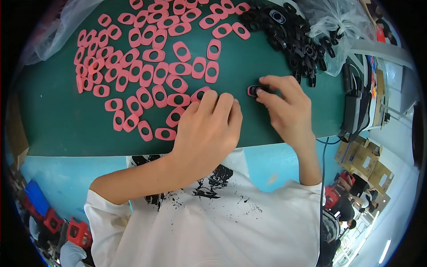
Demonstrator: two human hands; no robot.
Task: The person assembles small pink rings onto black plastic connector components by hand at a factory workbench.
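- Currently, the right hand (287,107) has its thumb and index finger nearly closed in a pinch on a small pink-and-black piece (253,91), on the side toward the left hand (207,127).
- That held piece's long axis runs roughly left to right, its pink end facing left; the right hand is plainly the nearer, with bare green tabletop (255,129) between the two hands.
- The left hand is half curled, knuckles up, fingertips hidden; whether it grips anything, I cannot tell.
- A pink oval ring plate (195,96) lies just beyond its fingers, partly covered, long axis slanting up to the right.
- More pink ring plates (154,55) spread left and ahead of the left hand, mostly flat, some overlapping.
- A heap of black oval parts (296,42) sits beyond the right hand, beside a clear plastic bag (344,20); a few show against the bag, inside or out unclear.
- Another clear bag (58,33) lies at the far left; its contents cannot be made out.
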